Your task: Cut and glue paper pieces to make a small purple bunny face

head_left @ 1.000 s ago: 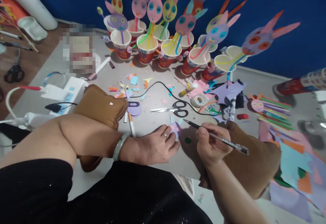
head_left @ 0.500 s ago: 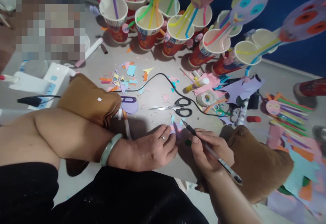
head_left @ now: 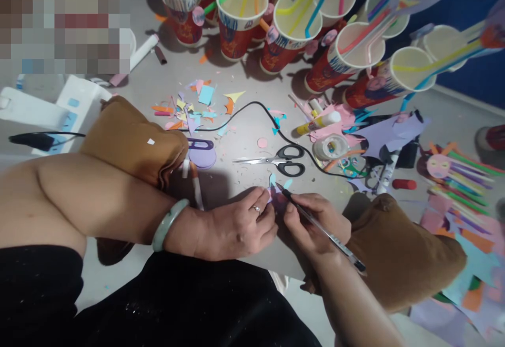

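Note:
My right hand (head_left: 317,224) grips a black-capped clear pen (head_left: 329,239), its tip over a small purple paper cutout (head_left: 279,199) with light blue, ear-like pieces on top. The fingertips of my left hand (head_left: 244,226), curled together, press the cutout's left side against the table and cover part of it. Just beyond both hands lie black-handled scissors (head_left: 276,160), blades pointing left. A pink paper disc (head_left: 262,142) sits beyond the scissors. To the left are a purple craft knife (head_left: 200,144) and an orange-and-white marker (head_left: 196,185).
Paper cups (head_left: 242,31) with straw-and-paper figures line the back. A black cable (head_left: 256,103) crosses the table by paper scraps (head_left: 197,106). Brown cushions (head_left: 134,139) lie under both arms. Glue sticks (head_left: 319,122), a small clear tub (head_left: 330,148), and coloured paper (head_left: 465,263) are at right.
My right hand has brought the pen left and down onto the cutout. My left hand stays on it. The view has tilted slightly downward, and a dark green disc is now hidden.

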Tool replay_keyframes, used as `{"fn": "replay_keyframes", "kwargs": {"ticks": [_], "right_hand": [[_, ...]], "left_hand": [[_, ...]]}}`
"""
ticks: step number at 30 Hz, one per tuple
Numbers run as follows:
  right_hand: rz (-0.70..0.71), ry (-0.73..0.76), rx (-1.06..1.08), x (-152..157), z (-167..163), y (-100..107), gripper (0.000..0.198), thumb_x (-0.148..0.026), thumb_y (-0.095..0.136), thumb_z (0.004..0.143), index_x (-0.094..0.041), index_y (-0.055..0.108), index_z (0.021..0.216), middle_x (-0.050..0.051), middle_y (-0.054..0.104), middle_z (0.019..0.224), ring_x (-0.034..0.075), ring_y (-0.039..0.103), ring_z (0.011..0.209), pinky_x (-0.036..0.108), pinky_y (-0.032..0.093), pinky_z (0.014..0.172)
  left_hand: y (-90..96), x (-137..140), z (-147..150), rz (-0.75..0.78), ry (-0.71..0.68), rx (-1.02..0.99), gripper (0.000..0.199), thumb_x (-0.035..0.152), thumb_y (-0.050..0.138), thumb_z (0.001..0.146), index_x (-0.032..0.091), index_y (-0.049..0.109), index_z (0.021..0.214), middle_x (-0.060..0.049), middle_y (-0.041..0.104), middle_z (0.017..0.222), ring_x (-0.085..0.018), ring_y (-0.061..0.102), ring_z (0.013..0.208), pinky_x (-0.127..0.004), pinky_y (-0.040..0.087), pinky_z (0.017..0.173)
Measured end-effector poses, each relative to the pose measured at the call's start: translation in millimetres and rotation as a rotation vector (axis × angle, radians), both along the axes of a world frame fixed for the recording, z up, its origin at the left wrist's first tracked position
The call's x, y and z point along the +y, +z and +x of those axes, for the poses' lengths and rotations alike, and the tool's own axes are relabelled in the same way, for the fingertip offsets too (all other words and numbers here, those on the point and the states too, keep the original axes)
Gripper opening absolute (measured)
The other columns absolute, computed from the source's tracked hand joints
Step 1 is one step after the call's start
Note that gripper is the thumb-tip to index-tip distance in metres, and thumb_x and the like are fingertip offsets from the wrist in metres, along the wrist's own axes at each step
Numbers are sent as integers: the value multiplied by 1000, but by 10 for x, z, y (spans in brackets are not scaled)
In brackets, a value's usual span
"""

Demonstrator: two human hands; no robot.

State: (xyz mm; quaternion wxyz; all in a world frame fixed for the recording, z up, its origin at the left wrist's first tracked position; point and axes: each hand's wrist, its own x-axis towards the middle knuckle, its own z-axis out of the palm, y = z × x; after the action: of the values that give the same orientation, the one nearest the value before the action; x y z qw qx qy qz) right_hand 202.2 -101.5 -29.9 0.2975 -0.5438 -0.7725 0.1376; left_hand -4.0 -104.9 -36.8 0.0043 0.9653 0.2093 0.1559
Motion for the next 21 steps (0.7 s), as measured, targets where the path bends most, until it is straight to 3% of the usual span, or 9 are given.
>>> {"fn": "replay_keyframes", "kwargs": {"ticks": [5, 11, 21], "right_hand": [[-19, -33, -35, -30, 38, -57, 6, -30, 65, 92, -24, 66, 95, 3, 78, 83, 19, 76, 69, 27, 60, 58], [-36, -64, -102, -35, 81, -127, 12, -35, 66, 91, -23, 66, 92, 5, 78, 82, 20, 76, 71, 29, 61, 60], [-1, -69, -90, -13, 5, -90, 13, -35, 66, 91, -23, 66, 89, 3, 78, 80, 18, 75, 67, 27, 58, 56]], "left_hand": [[18, -33, 11, -11, 61, 54, 34, 22, 53, 96, 12, 68, 125, -15, 72, 125, -33, 65, 121, -58, 40, 116], [37, 66, -41, 55, -39, 14, 35, 22, 52, 96, 7, 69, 122, -19, 73, 118, -35, 69, 113, -57, 48, 107], [73, 82, -50, 73, -37, 38, 36, 26, 52, 95, 9, 71, 120, -19, 74, 116, -34, 71, 111, -54, 50, 104]]}}
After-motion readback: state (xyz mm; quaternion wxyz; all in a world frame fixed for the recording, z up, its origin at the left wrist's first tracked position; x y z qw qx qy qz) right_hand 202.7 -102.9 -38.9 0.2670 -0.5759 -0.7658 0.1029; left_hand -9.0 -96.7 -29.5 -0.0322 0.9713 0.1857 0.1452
